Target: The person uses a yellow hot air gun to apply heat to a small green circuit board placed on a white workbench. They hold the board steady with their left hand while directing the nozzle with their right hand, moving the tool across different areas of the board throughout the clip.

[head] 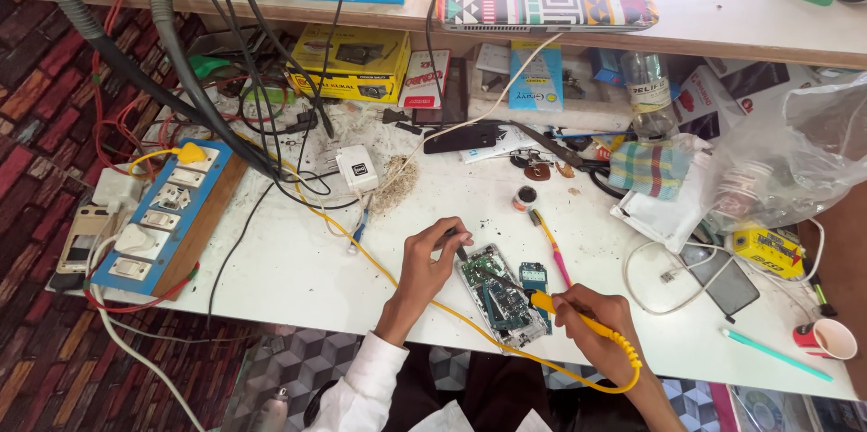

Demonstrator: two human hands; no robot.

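Two bare hands work over an opened phone with a green circuit board (499, 295), which lies on the white table (298, 269) near its front edge. Our left hand (428, 262) is closed on thin dark tweezers (454, 238) at the board's upper end. Our right hand (596, 322) grips a yellow-handled soldering iron (542, 298), its tip over the board. At the far right we see a red paper cup (826, 338); we cannot tell its content.
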